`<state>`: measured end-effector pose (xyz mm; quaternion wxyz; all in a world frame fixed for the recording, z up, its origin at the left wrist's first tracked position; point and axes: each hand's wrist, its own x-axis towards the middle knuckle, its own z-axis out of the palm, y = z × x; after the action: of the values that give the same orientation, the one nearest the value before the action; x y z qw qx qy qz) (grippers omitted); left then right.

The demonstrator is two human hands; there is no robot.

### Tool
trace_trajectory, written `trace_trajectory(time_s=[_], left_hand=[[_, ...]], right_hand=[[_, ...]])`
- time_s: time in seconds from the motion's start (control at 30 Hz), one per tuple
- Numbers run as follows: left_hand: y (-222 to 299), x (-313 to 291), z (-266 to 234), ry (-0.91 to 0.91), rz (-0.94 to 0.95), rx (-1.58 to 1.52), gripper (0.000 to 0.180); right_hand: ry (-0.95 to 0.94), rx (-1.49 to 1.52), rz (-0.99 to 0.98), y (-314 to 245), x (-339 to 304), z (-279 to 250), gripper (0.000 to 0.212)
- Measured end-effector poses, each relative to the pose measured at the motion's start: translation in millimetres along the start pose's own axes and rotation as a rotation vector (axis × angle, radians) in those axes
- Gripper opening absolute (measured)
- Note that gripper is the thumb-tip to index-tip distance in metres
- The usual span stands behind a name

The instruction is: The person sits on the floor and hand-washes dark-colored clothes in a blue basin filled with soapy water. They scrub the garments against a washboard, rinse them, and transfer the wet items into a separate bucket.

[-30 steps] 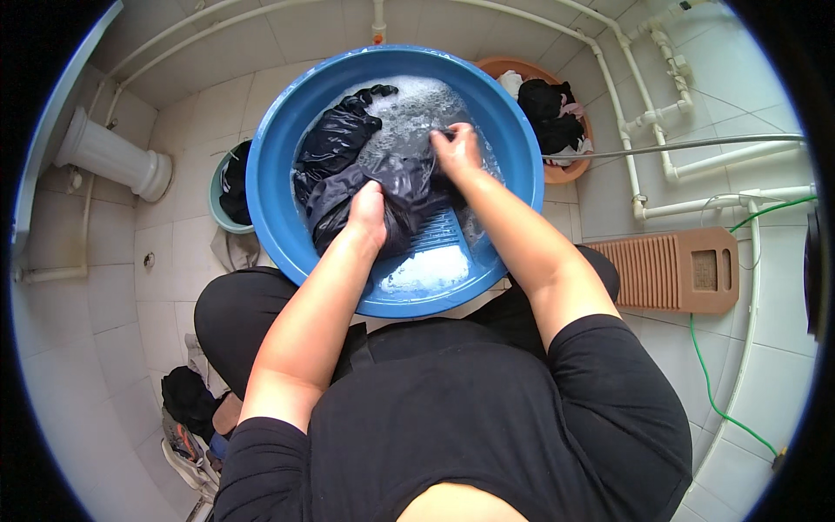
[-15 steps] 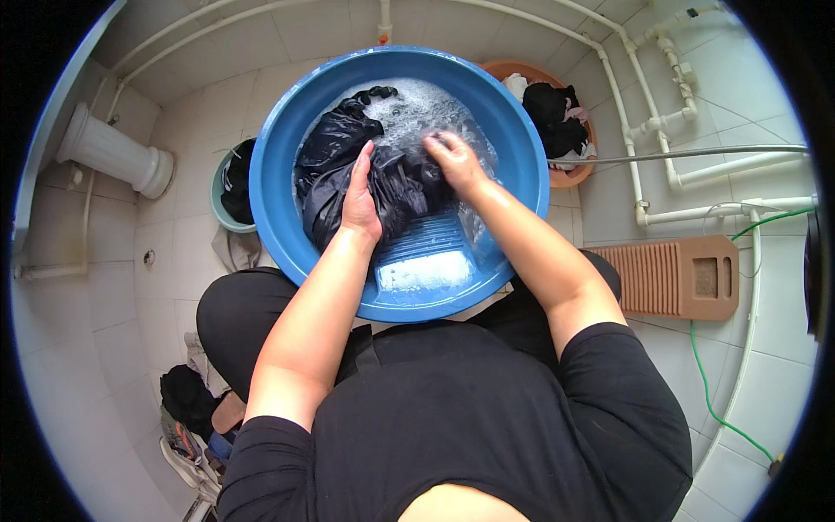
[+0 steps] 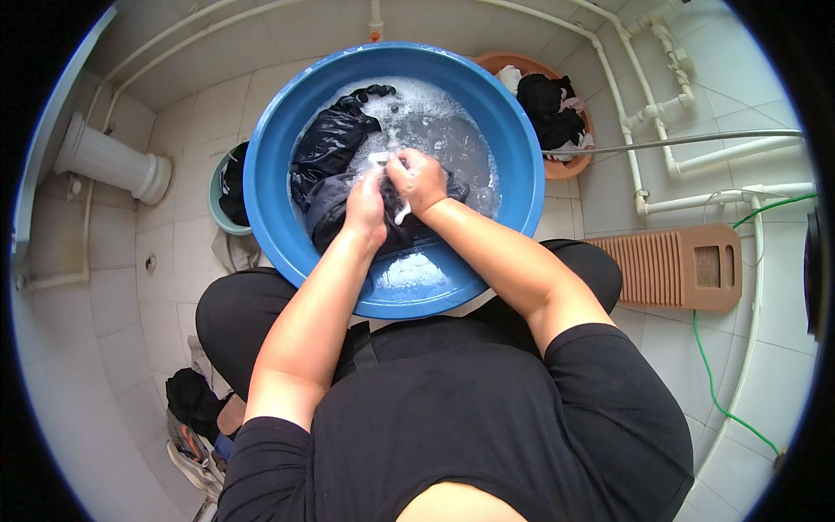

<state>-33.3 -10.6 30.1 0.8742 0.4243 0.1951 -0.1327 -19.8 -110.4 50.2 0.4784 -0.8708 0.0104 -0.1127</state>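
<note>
A large blue washtub [image 3: 520,165] stands before me, holding greyish, foamy water [image 3: 444,130]. A wet black garment [image 3: 332,143] lies bunched on its left side and spreads under my hands. My left hand [image 3: 366,207] and my right hand [image 3: 418,184] meet over the middle of the tub. Both are closed around a small white strip [image 3: 378,158], cloth-like, with one end hanging below the right hand. Its exact kind is unclear. The garment and my hands cover much of the tub's built-in ridged board.
An orange basin [image 3: 564,168] of clothes sits beyond the tub at right, a green basin [image 3: 228,224] with dark cloth at left. A brown washboard [image 3: 648,267] lies by my right knee. White pipes [image 3: 626,130] and a thin hose [image 3: 670,144] run along the right.
My right hand has moved left and nearer to me, meeting the left hand. A white strip now shows between them. The dark garment has sunk lower, covering more of the ridges.
</note>
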Motion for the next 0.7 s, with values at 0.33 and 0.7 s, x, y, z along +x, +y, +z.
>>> trace_trajectory(time_s=[0.33, 0.7], left_hand=[[14, -18, 14, 0.149, -0.07, -0.021, 0.03], [-3, 17, -13, 0.122, 0.126, 0.152, 0.04]], right_hand=[[-0.119, -0.026, -0.312, 13, -2, 3, 0.02], [-0.563, -0.595, 0.462, 179, 64, -33, 0.075]])
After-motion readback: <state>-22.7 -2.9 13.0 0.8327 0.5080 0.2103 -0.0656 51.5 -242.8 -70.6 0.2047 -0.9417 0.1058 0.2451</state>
